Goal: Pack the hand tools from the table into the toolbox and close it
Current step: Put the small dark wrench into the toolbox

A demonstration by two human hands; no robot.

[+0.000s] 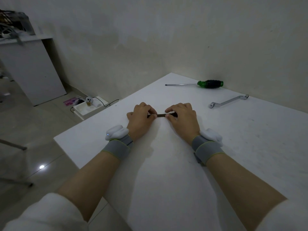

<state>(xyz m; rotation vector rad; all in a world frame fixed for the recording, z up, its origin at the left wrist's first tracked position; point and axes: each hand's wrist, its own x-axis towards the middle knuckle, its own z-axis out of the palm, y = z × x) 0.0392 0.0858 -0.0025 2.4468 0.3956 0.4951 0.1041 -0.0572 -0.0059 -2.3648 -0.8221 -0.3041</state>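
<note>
My left hand (140, 117) and my right hand (182, 117) rest on the white table (166, 164), each pinching one end of a thin dark flat tool (160, 115) that lies between them; its ends are hidden under my fingers. A screwdriver (200, 84) with a green and black handle lies at the far side near the wall, shaft pointing left. A chrome offset wrench (229, 101) lies to the right of my hands. No toolbox is in view.
The wall runs along the table's far edge. On the floor to the left stand a white cabinet (33, 69) and a low white tray (88, 108) with small items and a black cable. A chair leg (13, 145) shows at far left.
</note>
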